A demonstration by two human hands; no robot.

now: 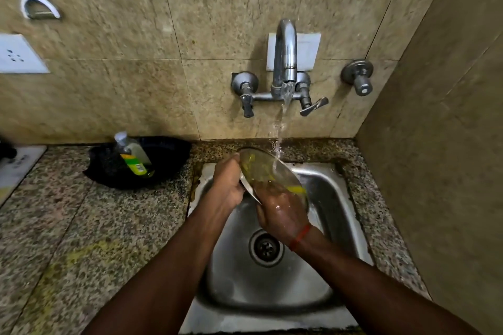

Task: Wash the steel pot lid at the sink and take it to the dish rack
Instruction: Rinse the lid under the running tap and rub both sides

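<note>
- Steel pot lid point(261, 168) was held tilted above the sink point(329, 198), its upper face under the water stream point(280, 128) falling from the tap point(284, 62). Yellow-green residue showed on that face, so the washing was judged unfinished.
- Left hand point(228, 185) gripped the lid's left rim, fingers curled round the edge. Right hand point(283, 212), wet, lay over the lid's lower part with its fingers hidden, so whether it gripped or only rubbed could not be told (a yellow patch just beside it may have been a scrub pad or more residue).
- Slip: only one sure hold was seen, on a thin wet rim. A firm rub from the right hand could have twisted the lid out of the left and dropped it into the basin.
- Splash: the stream struck a sloped surface, and a steeper tilt could have thrown water onto the countertop point(81, 226).
- Incomplete wash: residue near the rim under the left hand could have been missed unless the hold was changed.
- Carry: the dish rack was not in view. A dripping lid swung leftward could have knocked the soap bottle point(133, 156) standing in the black pan point(163, 155) near the sink.
</note>
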